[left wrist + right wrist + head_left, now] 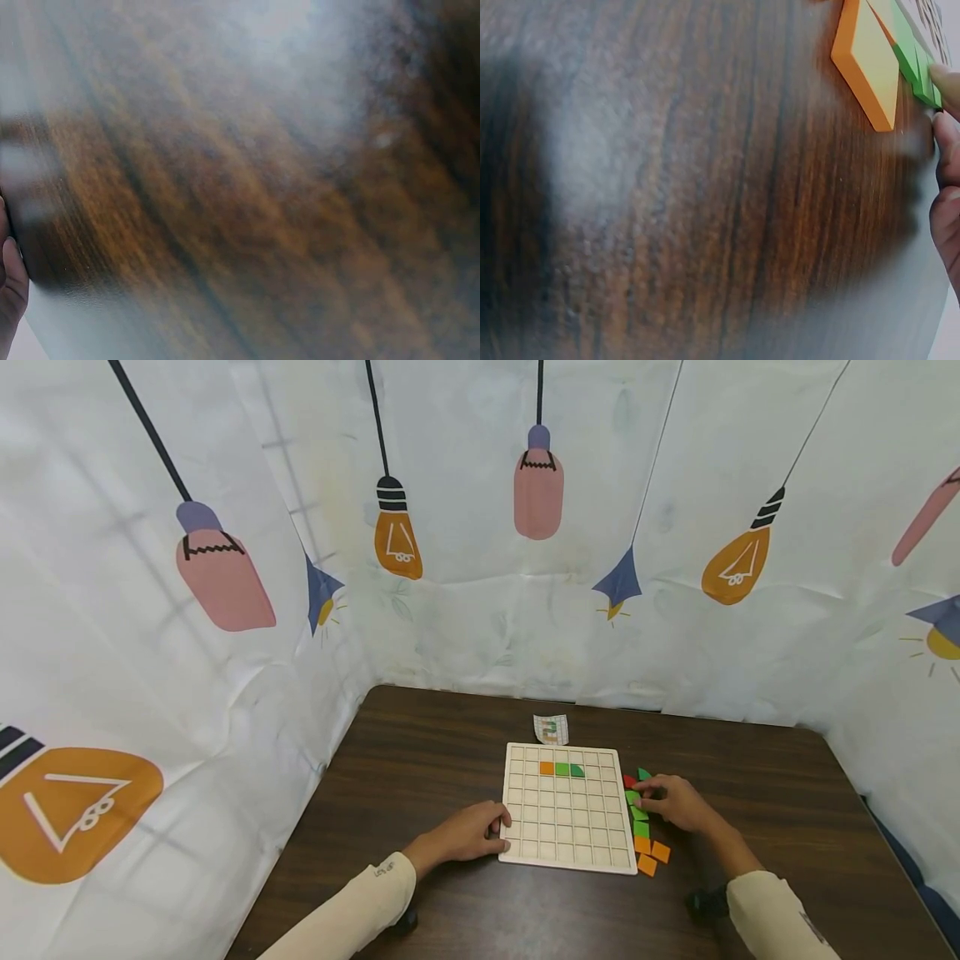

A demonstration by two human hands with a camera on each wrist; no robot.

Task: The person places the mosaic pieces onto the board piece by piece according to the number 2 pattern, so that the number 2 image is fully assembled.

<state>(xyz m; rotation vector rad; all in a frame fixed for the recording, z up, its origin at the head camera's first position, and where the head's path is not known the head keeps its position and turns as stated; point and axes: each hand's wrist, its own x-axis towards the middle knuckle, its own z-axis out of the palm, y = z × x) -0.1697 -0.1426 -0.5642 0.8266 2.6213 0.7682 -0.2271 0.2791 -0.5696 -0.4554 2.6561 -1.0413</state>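
A pale wooden grid board [570, 827] lies on the table, with an orange square [547, 768], a light green square [562, 769] and a dark green rounded tile [577, 771] in one row near its top. My left hand [467, 833] grips the board's left edge near the lower corner; only a bit of it [10, 289] enters the left wrist view. Right of the board, my right hand [677, 803] pinches a light green tile [632, 797] among the loose tiles. In the right wrist view, its fingertips [946, 84] meet a green tile [919, 71], partly cut off by the frame.
Loose orange tiles [647, 864] lie by the board's lower right corner, with a red tile [628, 782] and a dark green one [643, 773] farther up. A small printed pattern card [551, 729] lies behind the board on the brown table [435, 760]. Lamp-print cloth [465, 635] surrounds it.
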